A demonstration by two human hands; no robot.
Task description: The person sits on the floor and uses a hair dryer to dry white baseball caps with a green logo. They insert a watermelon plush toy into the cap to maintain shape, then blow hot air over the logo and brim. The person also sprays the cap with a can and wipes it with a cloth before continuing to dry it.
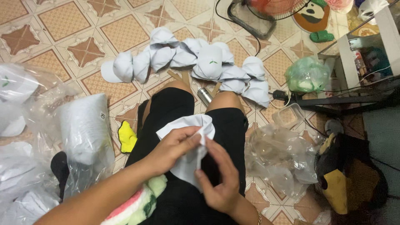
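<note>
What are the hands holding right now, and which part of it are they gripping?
Both hands hold a white cap over the lap. The left hand pinches its folded crown near the middle; the right hand grips the lower edge.

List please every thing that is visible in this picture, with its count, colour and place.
cap in hands: one, white, over the lap
caps on floor: a pile, too overlapped to count, white, ahead of the knees
stack in plastic wrap: one, white, floor at left
clear plastic bags: crumpled heap, floor at right
yellow object: one, floor beside the left thigh
green bag: one, floor at upper right
fan: one, red grille, top edge
metal cylinder: one, silver, between the knees
shorts: black, on the person
left hand: holds the cap
right hand: pinches the cap's fabric
</note>
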